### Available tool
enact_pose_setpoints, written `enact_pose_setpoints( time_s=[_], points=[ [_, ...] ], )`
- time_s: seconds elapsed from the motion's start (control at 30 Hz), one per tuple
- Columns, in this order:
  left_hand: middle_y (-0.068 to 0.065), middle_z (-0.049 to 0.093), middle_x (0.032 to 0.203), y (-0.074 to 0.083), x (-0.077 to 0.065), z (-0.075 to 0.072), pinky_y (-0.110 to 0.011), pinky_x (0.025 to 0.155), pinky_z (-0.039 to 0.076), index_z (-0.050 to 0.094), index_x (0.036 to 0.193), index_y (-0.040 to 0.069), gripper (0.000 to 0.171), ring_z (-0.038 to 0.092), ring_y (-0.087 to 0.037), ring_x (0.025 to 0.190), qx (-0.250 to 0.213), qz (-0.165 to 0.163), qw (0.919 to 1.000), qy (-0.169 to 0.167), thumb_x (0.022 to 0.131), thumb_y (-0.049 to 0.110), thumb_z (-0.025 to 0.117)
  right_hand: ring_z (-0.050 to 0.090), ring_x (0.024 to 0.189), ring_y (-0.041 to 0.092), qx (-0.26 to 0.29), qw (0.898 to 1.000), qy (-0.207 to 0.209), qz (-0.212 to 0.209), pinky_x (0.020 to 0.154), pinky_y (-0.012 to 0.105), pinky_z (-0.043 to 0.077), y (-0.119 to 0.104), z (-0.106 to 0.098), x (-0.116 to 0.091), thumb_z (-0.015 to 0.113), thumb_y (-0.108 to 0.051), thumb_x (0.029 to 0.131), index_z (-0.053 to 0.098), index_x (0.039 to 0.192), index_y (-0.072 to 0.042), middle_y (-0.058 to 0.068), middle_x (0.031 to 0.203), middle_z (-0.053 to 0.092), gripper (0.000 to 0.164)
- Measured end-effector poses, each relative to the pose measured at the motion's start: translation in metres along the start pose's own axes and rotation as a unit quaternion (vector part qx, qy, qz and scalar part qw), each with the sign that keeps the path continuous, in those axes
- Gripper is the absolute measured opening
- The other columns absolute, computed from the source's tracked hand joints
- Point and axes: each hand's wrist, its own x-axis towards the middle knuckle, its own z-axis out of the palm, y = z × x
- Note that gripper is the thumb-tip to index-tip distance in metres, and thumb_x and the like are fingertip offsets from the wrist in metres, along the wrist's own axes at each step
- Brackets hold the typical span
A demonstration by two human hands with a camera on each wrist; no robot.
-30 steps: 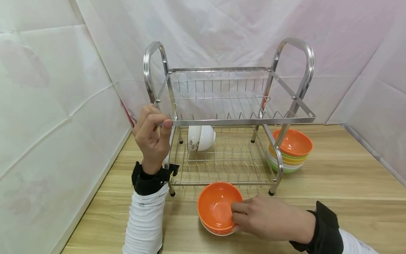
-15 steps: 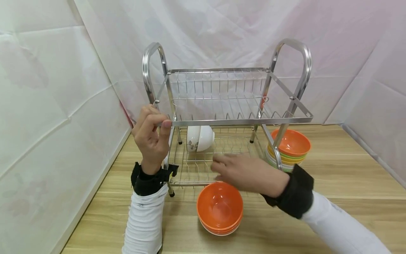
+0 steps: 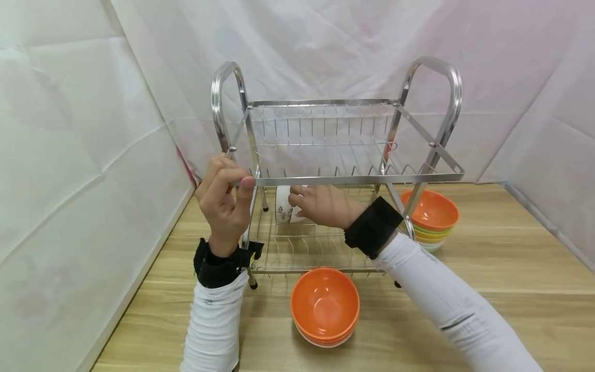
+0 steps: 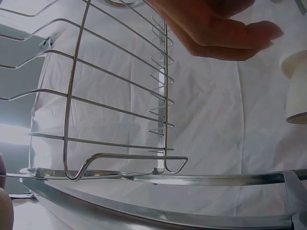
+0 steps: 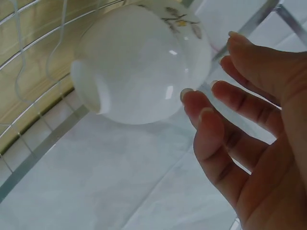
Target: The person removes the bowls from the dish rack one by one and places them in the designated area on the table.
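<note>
A two-tier metal dish rack (image 3: 358, 180) stands on the table. My left hand (image 3: 224, 201) pinches the left end of its upper front rail between thumb and fingers. White bowls with a floral print (image 3: 282, 205) stand on their sides at the left of the lower tier, partly covered by my right hand (image 3: 327, 204). In the right wrist view a white bowl (image 5: 144, 67) shows its foot and rounded side. The right hand's loosely bent fingers (image 5: 211, 129) are beside it; whether they touch it I cannot tell. A stack of orange bowls (image 3: 325, 305) sits before the rack.
Another bowl stack, orange on top with green, yellow and white below (image 3: 432, 212), stands at the rack's right side, partly behind its leg. White cloth walls (image 3: 93, 181) close off the left, back and right of the wooden table (image 3: 502, 268).
My right hand has left the front orange bowls and moved up and away from me, between the rack's tiers, to the white bowls. The left hand has kept its hold on the rail.
</note>
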Motion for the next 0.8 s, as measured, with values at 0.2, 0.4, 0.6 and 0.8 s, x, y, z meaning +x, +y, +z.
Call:
enact_pose_setpoints(
  time_s=[0.2,0.4,0.6,0.8],
  points=[
    [-0.01,0.037,0.06,0.001,0.002,0.0,-0.028,0.059,0.024,0.055,0.067,-0.002,0.047,0.032,-0.026,0.056,0.0,-0.006,1.0,-0.004,0.095,0.035,0.06,0.055,0.063,0.016,-0.006,1.0,-0.006,-0.015,0.054,0.026,0.049,0.006,0.009,0.006,0.074,-0.024,0.086,0.057,0.099,-0.008,0.002,0.092,0.049,0.026],
    [-0.01,0.037,0.06,0.003,0.001,-0.001,-0.028,0.059,0.024,0.055,0.067,-0.002,0.047,0.033,-0.025,0.057,0.002,-0.009,0.9999,-0.005,0.095,0.035,0.06,0.051,0.059,0.016,-0.003,0.999,0.012,-0.03,0.053,0.026,0.049,0.009,0.022,0.008,0.077,-0.022,0.083,0.058,0.096,-0.008,0.003,0.091,0.047,0.027],
    [-0.01,0.037,0.06,0.003,0.001,-0.002,-0.028,0.059,0.024,0.055,0.067,-0.002,0.047,0.033,-0.024,0.057,0.004,-0.01,0.9999,-0.007,0.095,0.035,0.06,0.05,0.055,0.017,-0.009,1.0,0.01,-0.028,0.051,0.027,0.049,0.01,0.028,0.011,0.078,-0.018,0.081,0.055,0.091,-0.007,0.003,0.086,0.045,0.027],
    [-0.01,0.038,0.06,0.002,0.001,-0.002,-0.028,0.059,0.024,0.055,0.067,-0.002,0.046,0.033,-0.025,0.057,0.004,-0.011,0.9999,-0.01,0.095,0.035,0.06,0.05,0.052,0.018,-0.025,0.999,-0.005,-0.026,0.049,0.028,0.048,0.01,0.031,0.014,0.075,-0.014,0.084,0.058,0.095,-0.004,0.006,0.088,0.05,0.022]
  ],
)
